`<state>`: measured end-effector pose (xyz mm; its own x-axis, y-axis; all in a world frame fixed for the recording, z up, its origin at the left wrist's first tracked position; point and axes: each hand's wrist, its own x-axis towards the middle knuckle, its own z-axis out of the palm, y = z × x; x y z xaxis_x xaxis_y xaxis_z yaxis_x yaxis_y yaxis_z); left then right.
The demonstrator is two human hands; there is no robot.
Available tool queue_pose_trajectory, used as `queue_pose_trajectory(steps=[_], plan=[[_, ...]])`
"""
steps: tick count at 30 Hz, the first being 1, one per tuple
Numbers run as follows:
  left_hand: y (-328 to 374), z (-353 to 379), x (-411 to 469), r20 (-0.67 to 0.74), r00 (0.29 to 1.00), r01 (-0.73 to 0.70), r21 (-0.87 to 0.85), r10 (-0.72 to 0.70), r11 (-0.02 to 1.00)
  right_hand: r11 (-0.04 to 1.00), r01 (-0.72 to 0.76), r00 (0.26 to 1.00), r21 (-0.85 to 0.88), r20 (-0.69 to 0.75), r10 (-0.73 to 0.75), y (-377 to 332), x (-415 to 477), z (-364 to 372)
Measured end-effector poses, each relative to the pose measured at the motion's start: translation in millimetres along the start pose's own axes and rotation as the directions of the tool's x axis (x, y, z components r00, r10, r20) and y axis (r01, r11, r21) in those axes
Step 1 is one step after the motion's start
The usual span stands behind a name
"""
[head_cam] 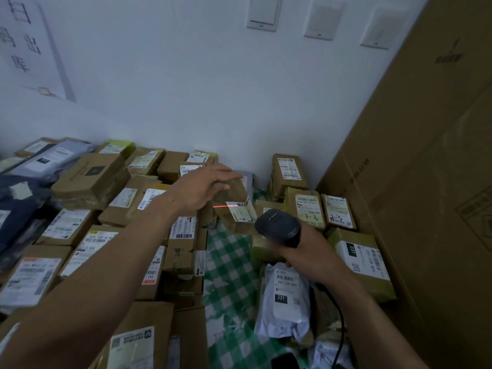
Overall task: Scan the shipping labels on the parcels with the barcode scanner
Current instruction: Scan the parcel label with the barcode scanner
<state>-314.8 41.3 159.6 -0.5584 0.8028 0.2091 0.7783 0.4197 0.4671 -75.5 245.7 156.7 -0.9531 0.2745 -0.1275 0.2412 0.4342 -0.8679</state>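
Note:
My left hand (205, 189) grips a small brown cardboard parcel (234, 209) from above and holds it tilted over the green checked cloth. A white shipping label (243, 211) sits on the parcel's near face, and a red scan line crosses the label's upper left. My right hand (306, 249) grips the handle of a black barcode scanner (279, 226), whose head points at that label from the right. The scanner's black cable (338, 318) trails down toward the lower edge.
Labelled cardboard parcels (111, 209) crowd the left side, and more parcels (308, 206) are stacked at the right. A white poly mailer (287, 299) lies under my right wrist. A tall carton (426, 182) stands at the right. A strip of green checked cloth (229, 275) shows between the piles.

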Motion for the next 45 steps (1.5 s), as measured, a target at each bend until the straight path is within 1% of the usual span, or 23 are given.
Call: queue_pose_trajectory(steps=[6,8,10,13,14,15,17,19,22,24,25,27,29,31,32,34,35,37,39,42,45], plan=[[3,2,-1,0.017,1.0,0.009,0.002,-0.009,1.0,1.0,0.01,1.0,0.011,-0.022,-0.009,2,0,-2],[5,3,-1,-0.009,1.0,0.03,-0.004,-0.03,1.0,0.999,0.013,0.999,0.037,-0.044,-0.012,4,-1,-4],[7,4,1,-0.092,0.992,0.071,-0.102,-0.081,0.992,0.996,0.005,0.996,0.09,-0.09,0.003,8,0,-7],[18,13,6,-0.219,0.947,0.155,-0.335,-0.237,0.929,0.988,-0.022,0.984,0.153,-0.17,0.048,16,1,-16],[23,20,8,-0.226,0.925,0.186,-0.428,-0.304,0.884,0.986,-0.025,0.98,0.167,-0.19,0.057,17,0,-19],[29,27,12,-0.216,0.901,0.209,-0.544,-0.376,0.813,0.984,-0.025,0.976,0.178,-0.21,0.063,19,0,-23],[46,44,18,-0.139,0.85,0.238,-0.76,-0.509,0.605,0.982,-0.021,0.964,0.185,-0.258,0.07,23,-2,-30],[59,64,27,-0.042,0.818,0.241,-0.881,-0.574,0.408,0.981,-0.033,0.947,0.192,-0.307,0.092,29,-2,-38],[76,97,48,0.091,0.795,0.288,-0.927,-0.6,0.241,0.975,-0.07,0.923,0.209,-0.357,0.143,42,-2,-50],[88,118,62,0.176,0.762,0.315,-0.942,-0.623,0.118,0.974,-0.111,0.91,0.196,-0.375,0.179,50,-4,-58],[93,130,69,0.201,0.749,0.316,-0.946,-0.631,0.073,0.972,-0.127,0.904,0.198,-0.381,0.196,54,-5,-62],[105,150,80,0.238,0.726,0.327,-0.945,-0.646,0.02,0.965,-0.15,0.89,0.213,-0.396,0.226,58,-7,-68],[110,167,91,0.258,0.699,0.349,-0.937,-0.667,0.003,0.961,-0.169,0.881,0.217,-0.403,0.246,59,-9,-73],[115,184,98,0.283,0.673,0.41,-0.912,-0.684,0.026,0.959,-0.182,0.878,0.218,-0.403,0.258,61,-10,-76],[117,190,99,0.284,0.667,0.454,-0.888,-0.688,0.074,0.958,-0.186,0.879,0.218,-0.399,0.261,62,-10,-77],[120,199,96,0.237,0.69,0.515,-0.825,-0.684,0.234,0.958,-0.193,0.879,0.212,-0.397,0.265,63,-10,-78],[119,203,94,0.199,0.707,0.521,-0.795,-0.678,0.311,0.956,-0.204,0.876,0.21,-0.397,0.274,64,-9,-78],[120,206,90,0.143,0.734,0.518,-0.751,-0.664,0.41,0.949,-0.228,0.874,0.219,-0.383,0.299,65,-7,-78],[119,206,89,0.138,0.746,0.522,-0.727,-0.651,0.445,0.944,-0.226,0.881,0.24,-0.364,0.303,63,-4,-77],[111,201,84,0.137,0.78,0.487,-0.746,-0.611,0.454,0.946,-0.233,0.897,0.227,-0.326,0.299,53,1,-73],[85,194,79,0.095,0.766,0.464,-0.765,-0.635,0.446,0.953,-0.23,0.925,0.199,-0.259,0.277,38,8,-64]])
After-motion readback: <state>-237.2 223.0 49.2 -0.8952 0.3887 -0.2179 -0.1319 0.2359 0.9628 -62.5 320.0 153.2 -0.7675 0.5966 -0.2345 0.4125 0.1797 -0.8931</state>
